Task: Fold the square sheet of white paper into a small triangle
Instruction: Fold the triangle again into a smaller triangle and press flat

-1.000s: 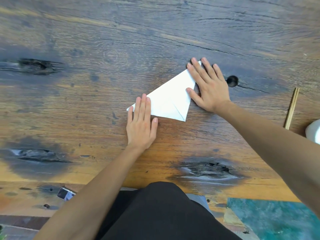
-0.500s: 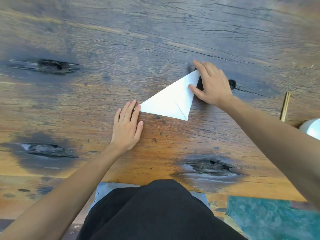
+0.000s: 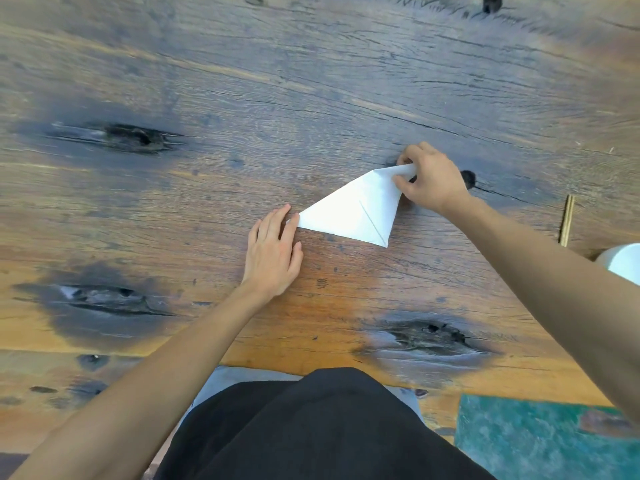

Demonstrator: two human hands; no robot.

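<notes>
The white paper (image 3: 349,211) lies on the wooden table (image 3: 242,98) folded into a triangle, with a crease line running toward its near corner. My right hand (image 3: 429,180) pinches the paper's far right corner between thumb and fingers and lifts it a little off the wood. My left hand (image 3: 273,252) rests flat on the table with fingers together, its fingertips pressing the paper's left tip.
A thin wooden stick (image 3: 566,220) lies at the right, and a white rounded object (image 3: 623,261) shows at the right edge. Dark knots and cracks mark the wood. A green patch (image 3: 536,441) lies below the table's near edge.
My right hand went from lying flat on the paper to pinching and raising its far corner. My left hand slid off the paper to its left tip.
</notes>
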